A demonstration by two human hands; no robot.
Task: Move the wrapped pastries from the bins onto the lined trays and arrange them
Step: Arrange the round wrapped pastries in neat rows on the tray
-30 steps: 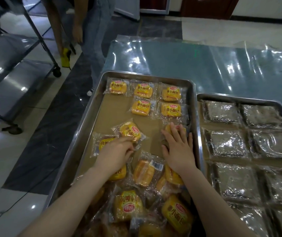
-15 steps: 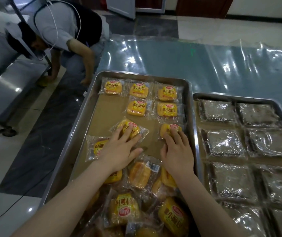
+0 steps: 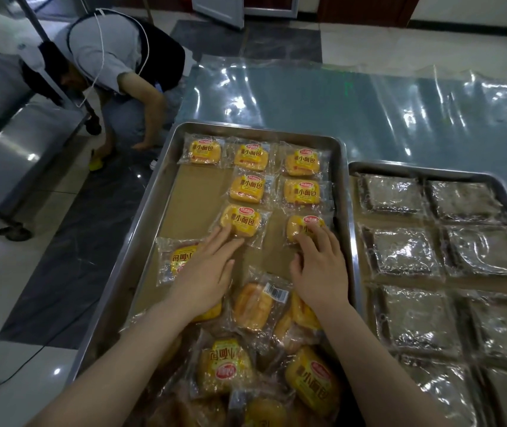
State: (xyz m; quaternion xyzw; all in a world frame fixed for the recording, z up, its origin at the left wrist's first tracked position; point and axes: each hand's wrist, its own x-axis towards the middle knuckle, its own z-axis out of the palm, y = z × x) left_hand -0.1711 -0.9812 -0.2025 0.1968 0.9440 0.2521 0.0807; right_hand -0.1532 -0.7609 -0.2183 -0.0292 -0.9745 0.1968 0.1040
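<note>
A steel tray (image 3: 153, 192) lined with brown paper holds yellow wrapped pastries. Several lie in neat rows at its far end (image 3: 250, 157). My left hand (image 3: 206, 269) lies flat, its straight fingertips pressing the near edge of a pastry (image 3: 241, 220) in the middle column. My right hand (image 3: 320, 263) rests with bent fingers on a pastry (image 3: 299, 224) in the right column. One more pastry (image 3: 175, 260) lies upside down at the left edge. A loose heap of pastries (image 3: 252, 306) fills the tray's near end, partly under my forearms.
A second steel tray (image 3: 353, 171) on the right holds several dark pastries in clear wrap. Clear plastic sheeting (image 3: 369, 100) covers the table beyond. A person (image 3: 116, 53) crouches on the floor at the upper left, next to a wheeled metal rack (image 3: 9, 143).
My left hand has pushed the tilted pastry forward and squared it under the middle column. My right hand slid its pastry up into the right column. The person at the left bent down further.
</note>
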